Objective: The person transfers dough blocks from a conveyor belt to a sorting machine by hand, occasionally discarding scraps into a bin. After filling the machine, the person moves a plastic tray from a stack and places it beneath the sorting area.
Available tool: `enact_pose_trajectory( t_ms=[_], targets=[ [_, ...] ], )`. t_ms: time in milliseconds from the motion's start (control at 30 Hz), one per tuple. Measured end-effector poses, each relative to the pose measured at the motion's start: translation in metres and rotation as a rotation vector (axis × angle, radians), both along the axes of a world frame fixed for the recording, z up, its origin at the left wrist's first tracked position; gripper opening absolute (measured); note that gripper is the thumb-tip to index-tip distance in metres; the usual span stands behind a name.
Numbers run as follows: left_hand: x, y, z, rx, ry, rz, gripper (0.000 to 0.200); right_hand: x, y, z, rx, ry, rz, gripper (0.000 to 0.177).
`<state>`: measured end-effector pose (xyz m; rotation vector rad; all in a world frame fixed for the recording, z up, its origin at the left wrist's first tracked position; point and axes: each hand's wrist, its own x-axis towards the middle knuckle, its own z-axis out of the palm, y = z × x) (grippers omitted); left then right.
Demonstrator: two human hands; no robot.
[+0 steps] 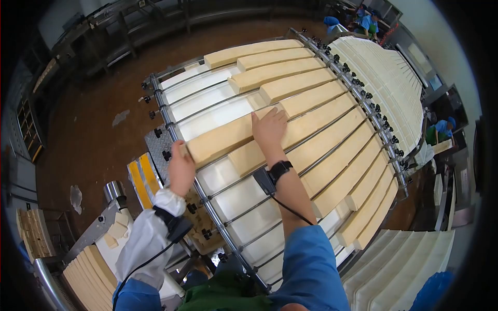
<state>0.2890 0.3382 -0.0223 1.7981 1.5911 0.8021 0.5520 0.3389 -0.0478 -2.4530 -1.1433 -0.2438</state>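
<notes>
A long pale-yellow block (223, 136), like firm tofu or dough, lies in one lane of a white conveyor belt. My left hand (181, 171) is closed around its near end, at the belt's edge bar. Resting on the far part of the same block, my right hand (271, 129) lies palm down with its fingers extended over the top. Its fingertips are near the end of another block (311, 98) farther up the lane. Several similar blocks (332, 160) lie side by side, parted by thin metal rods. The undersides of both hands are hidden.
A metal bar with black knobs (363, 93) crosses the belt's far end. Beyond it stands a wide ribbed white surface (384, 72). More blocks (91, 272) are stacked at lower left, by a yellow-striped panel (142, 176). Co-workers in blue (369, 23) stand farther off.
</notes>
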Motion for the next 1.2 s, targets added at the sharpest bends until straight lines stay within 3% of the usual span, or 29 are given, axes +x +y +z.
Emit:
enact_pose_trajectory(
  t_ms=[67, 167, 367, 467, 500, 633, 700, 767, 900, 1000, 1100, 1200],
  targets=[
    [0.023, 0.002, -0.018, -0.037, 0.017, -0.049, 0.032, -0.013, -0.019, 0.001, 0.075, -0.133, 0.107, 0.075],
    [0.041, 0.01, -0.044, 0.04, 0.034, -0.064, 0.028, -0.051, -0.061, 0.019, 0.16, -0.111, 0.35, 0.07],
    [-0.003, -0.011, -0.018, 0.062, -0.024, 0.023, 0.028, -0.116, -0.126, 0.043, 0.213, 0.082, 0.564, 0.059],
    [-0.062, -0.056, 0.012, 0.079, -0.179, 0.099, 0.033, -0.17, -0.133, 0.046, 0.259, 0.205, 0.722, 0.051],
    [-0.087, -0.069, 0.002, 0.231, -0.311, 0.053, 0.04, -0.194, -0.134, 0.045, 0.256, 0.251, 0.783, 0.05],
    [-0.208, -0.157, 0.009, 0.22, -0.116, 0.211, 0.05, -0.318, -0.139, 0.043, 0.204, 0.428, 1.077, 0.043],
    [-0.269, -0.211, -0.017, 0.217, -0.115, 0.386, 0.053, -0.389, -0.143, 0.028, 0.118, 0.581, 1.234, 0.04],
    [-0.33, -0.269, -0.027, 0.065, -0.051, 0.531, 0.054, -0.461, -0.145, 0.011, 0.013, 0.73, 1.368, 0.039],
    [-0.424, -0.372, -0.04, -0.281, 0.099, 0.931, 0.063, -0.603, -0.147, -0.023, -0.115, 0.682, 1.568, 0.044],
    [-0.463, -0.399, -0.012, -0.536, -0.225, 1.147, 0.07, -0.692, -0.145, -0.044, -0.161, 0.504, 1.621, 0.053],
    [-0.498, -0.427, -0.057, -0.444, -0.286, 1.016, 0.08, -0.741, -0.142, -0.071, -0.168, 0.308, 1.577, 0.062],
    [-0.511, -0.445, -0.092, -0.468, -0.677, 0.874, 0.094, -0.755, -0.14, -0.069, -0.26, 0.181, 1.489, 0.061]
  ],
)
